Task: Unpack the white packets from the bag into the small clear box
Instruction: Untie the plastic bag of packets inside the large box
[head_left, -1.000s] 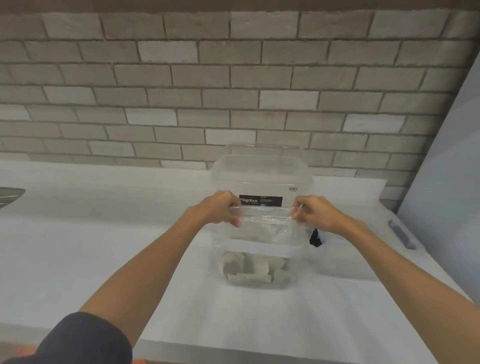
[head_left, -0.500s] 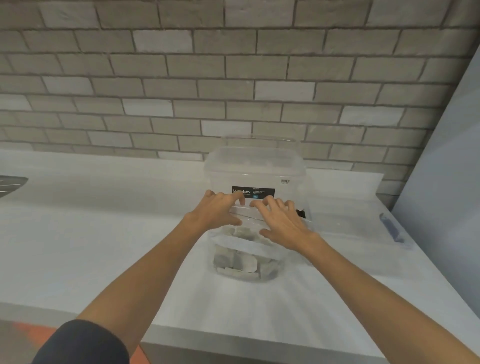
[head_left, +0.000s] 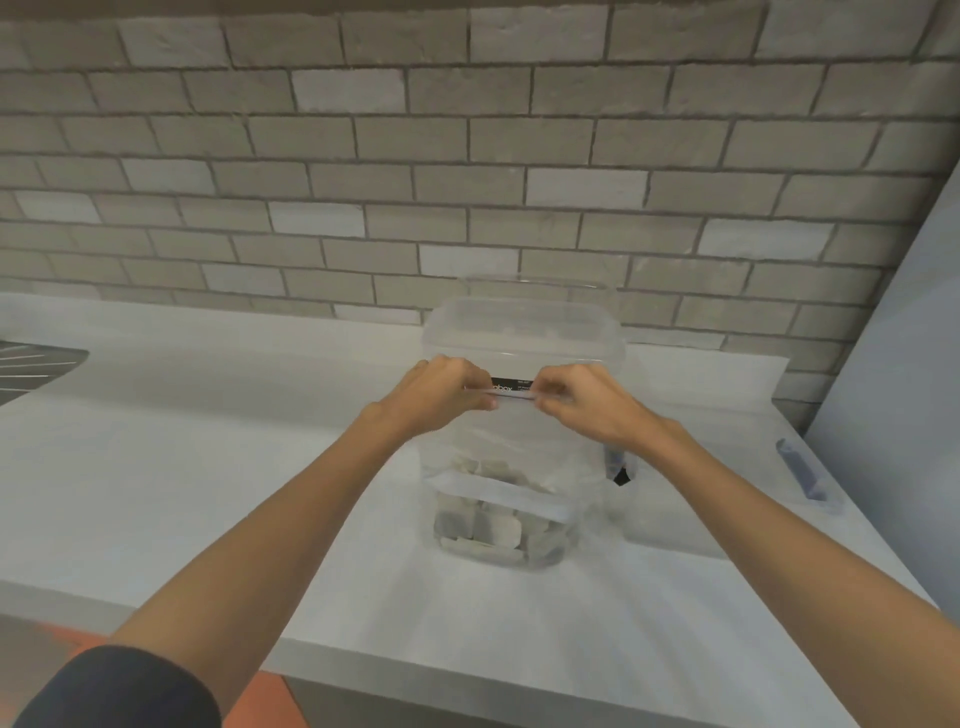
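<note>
While a grey brick wall (head_left: 467, 156) fills the upper half of the view, a wide white desk (head_left: 208, 467) runs across below it, its front edge crossing from 8 o'clock to 5 o'clock. At 9 o'clock a dark ridged sink drainer (head_left: 31, 369) shows at the frame's edge. Just above centre stands a tall clear plastic tub with a black label (head_left: 524, 338), close to the wall. At 3 o'clock of it a low clear plastic box with blue clips (head_left: 727, 467) rests on the desk; one blue clip (head_left: 802, 475) sits on its far right end.

Directly in front of the tall tub, a clear zip-top plastic bag (head_left: 498, 457) stands upright with its base on the desk. White and grey flat packets (head_left: 493, 525) lie heaped in its lower part, none in the low box as far as can be seen.

Both bare arms reach in from 7 o'clock and 5 o'clock. Left hand (head_left: 441, 395) has its grip pinched closed on the bag's top strip at the left; right hand (head_left: 582, 402) has its grip pinched closed on the same strip at the right, the two hands near each other with a short length of strip showing between them. A dark sleeve (head_left: 119, 691) covers the left upper arm at 7 o'clock.
</note>
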